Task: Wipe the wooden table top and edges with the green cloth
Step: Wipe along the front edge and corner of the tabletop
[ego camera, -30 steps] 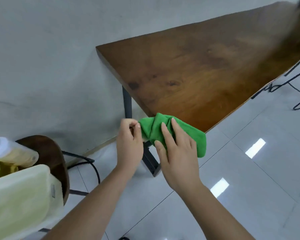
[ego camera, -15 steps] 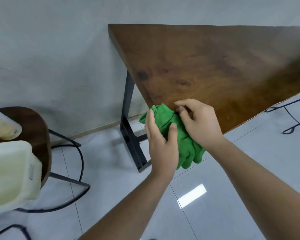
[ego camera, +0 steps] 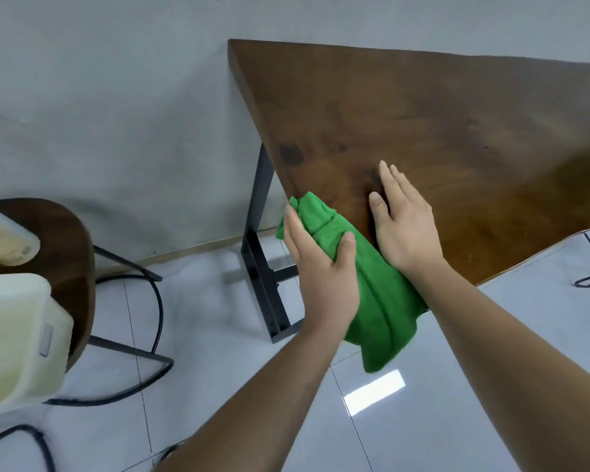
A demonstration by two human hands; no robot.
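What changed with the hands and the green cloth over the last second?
The right hand let go of the green cloth and now lies open and flat on the wooden table. The left hand took over the cloth, gripping it at the table's near corner. The table top stays bare.

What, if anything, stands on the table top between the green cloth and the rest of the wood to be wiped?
Only the right hand lies flat on the wooden table top beside the green cloth, which the left hand grips at the near corner. Beyond it, the visible wood is bare.
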